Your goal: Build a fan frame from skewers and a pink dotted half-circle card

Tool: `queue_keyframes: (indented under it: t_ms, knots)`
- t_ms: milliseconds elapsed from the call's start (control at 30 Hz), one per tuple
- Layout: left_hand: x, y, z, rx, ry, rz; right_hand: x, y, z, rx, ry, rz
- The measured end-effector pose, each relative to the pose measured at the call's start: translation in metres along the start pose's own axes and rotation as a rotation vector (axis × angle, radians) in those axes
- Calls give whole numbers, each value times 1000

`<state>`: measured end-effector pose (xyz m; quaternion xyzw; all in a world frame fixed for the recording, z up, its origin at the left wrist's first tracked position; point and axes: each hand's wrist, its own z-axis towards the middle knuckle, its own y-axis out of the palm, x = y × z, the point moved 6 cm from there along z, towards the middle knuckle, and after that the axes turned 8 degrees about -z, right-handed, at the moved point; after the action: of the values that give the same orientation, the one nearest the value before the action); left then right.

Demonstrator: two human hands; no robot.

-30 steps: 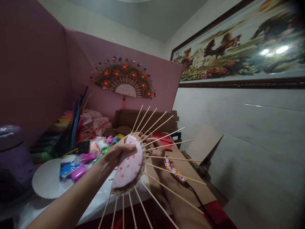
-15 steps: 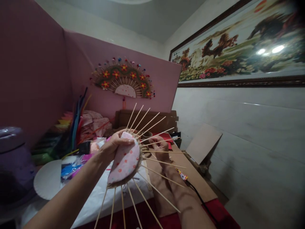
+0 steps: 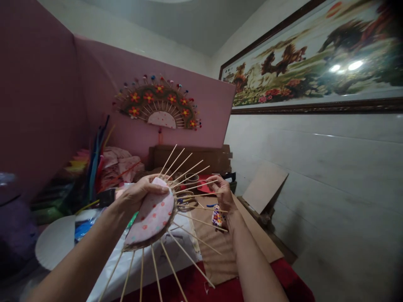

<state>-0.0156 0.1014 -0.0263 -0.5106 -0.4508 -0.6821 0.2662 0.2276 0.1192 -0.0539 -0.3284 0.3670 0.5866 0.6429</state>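
My left hand [image 3: 146, 191] grips a half-round fan base [image 3: 153, 216], thumb on its front and fingers behind. Pale pink cloth with red dots covers the base, and brown twine edges its curve. Thin wooden sticks [image 3: 188, 222] fan out from that edge, tilted to the right and downward. Over the brown board, my right hand [image 3: 222, 193] is closed in a pinch beside the tip of one upper stick. What its fingers hold, if anything, I cannot make out. Below that hand lies a flower-patterned tool [image 3: 217, 216], partly behind the sticks.
A finished flowered fan [image 3: 160, 102] hangs on the pink panel. Brown cardboard [image 3: 217, 260] and white sheeting [image 3: 108, 268] cover the red-clothed table. A white round-edged piece [image 3: 53, 243], bundled coloured strips [image 3: 97, 155] and a roll [image 3: 191, 178] are around. Another board [image 3: 264, 186] leans at right.
My right hand has moved right, away from the fan base, out to the stick tips. The fan base has shifted left and slightly down with my left hand. The view has turned slightly.
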Motion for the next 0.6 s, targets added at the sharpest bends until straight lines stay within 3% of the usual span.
queue_keyframes:
  t_ms: [167,300,433,600]
  knots:
    - [-2,4,0,-54,-16,-10,6,-5,0,-66,77,232]
    - [-3,3,-1,-63,-24,-23,-1,-5,-3,-68,29,304]
    - [-2,-1,-1,-48,-31,-39,-9,-3,-4,-75,-5,296]
    - [-1,-2,-1,-27,-20,-50,-17,-9,-2,-69,-3,108]
